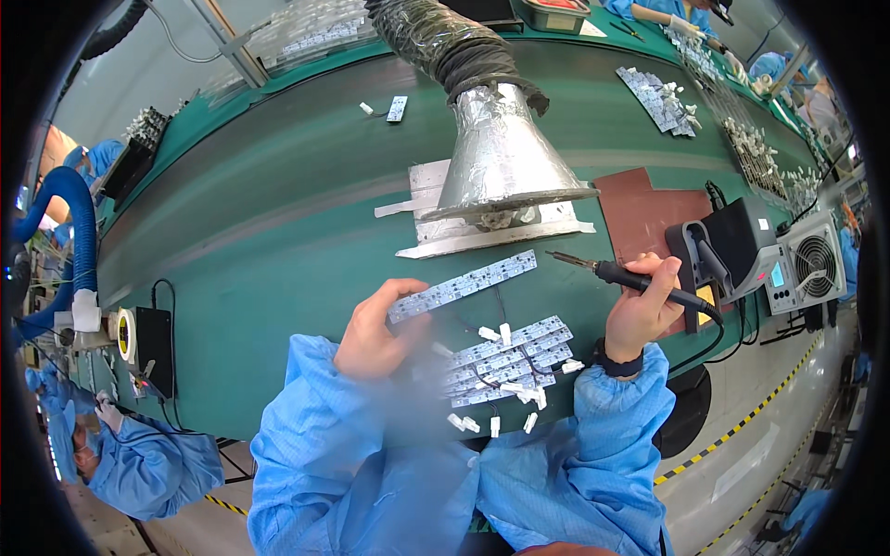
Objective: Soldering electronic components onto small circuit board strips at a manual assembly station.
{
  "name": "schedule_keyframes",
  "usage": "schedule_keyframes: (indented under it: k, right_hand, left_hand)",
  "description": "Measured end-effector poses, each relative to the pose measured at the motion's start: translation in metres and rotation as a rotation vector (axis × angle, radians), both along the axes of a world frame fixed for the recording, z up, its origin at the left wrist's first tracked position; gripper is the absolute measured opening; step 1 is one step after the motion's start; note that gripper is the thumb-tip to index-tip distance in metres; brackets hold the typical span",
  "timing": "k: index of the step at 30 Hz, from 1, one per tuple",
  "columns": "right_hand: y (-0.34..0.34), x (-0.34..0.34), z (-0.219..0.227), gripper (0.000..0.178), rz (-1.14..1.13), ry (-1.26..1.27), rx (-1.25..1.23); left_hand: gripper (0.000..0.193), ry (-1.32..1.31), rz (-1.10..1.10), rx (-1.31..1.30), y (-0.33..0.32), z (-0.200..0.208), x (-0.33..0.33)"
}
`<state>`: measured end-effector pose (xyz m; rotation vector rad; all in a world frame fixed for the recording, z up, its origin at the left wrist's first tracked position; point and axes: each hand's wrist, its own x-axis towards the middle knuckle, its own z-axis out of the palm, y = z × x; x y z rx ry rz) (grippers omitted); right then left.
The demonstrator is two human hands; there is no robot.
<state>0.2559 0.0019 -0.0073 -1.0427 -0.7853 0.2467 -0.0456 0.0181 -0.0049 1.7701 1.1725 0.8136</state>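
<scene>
My left hand (382,331) grips one end of a long, narrow circuit board strip (468,283), tilted up toward the right. A thin dark wire (501,301) hangs from the strip to white connectors. In my right hand (642,310) is a black-handled soldering iron (616,273), its tip pointing left, just right of the strip's far end and apart from it. Between my forearms lies a stack of similar circuit boards (510,357) with several white plug connectors (524,393). A blurred patch hides the stack's left part.
A foil-covered fume hood (505,153) stands ahead on a white base. To the right are a brown mat (640,208), a black soldering station (742,246) and a box with a fan (816,262). A tape roll (124,334) is at left. Co-workers in blue sit around the green bench.
</scene>
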Motion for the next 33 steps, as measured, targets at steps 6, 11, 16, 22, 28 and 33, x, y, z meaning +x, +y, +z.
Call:
schedule_keyframes:
  k: [6,11,16,22,28,33]
  right_hand:
    - [-0.001,0.003,-0.002,0.049,0.038,-0.002,-0.001]
    - [-0.001,0.000,0.000,0.048,0.026,-0.016,-0.045]
    - [0.000,0.002,0.000,0.048,-0.008,-0.017,-0.033]
    - [-0.005,0.001,0.007,0.046,-0.007,-0.066,-0.169]
    - [-0.003,0.001,0.009,0.043,0.027,-0.046,-0.163]
    - [-0.002,0.001,0.013,0.043,0.056,-0.004,-0.129]
  left_hand:
    - [0.023,0.154,-0.105,0.346,0.018,-0.010,-0.011]
    - [0.019,0.165,0.167,0.347,0.083,-0.010,-0.020]
    - [0.040,0.495,0.350,0.294,0.209,-0.005,0.001]
    - [0.046,0.711,0.367,0.333,0.305,-0.038,0.041]
    - [0.041,0.752,0.270,0.447,0.333,-0.055,0.026]
    - [0.033,0.477,0.307,0.469,0.310,-0.030,-0.024]
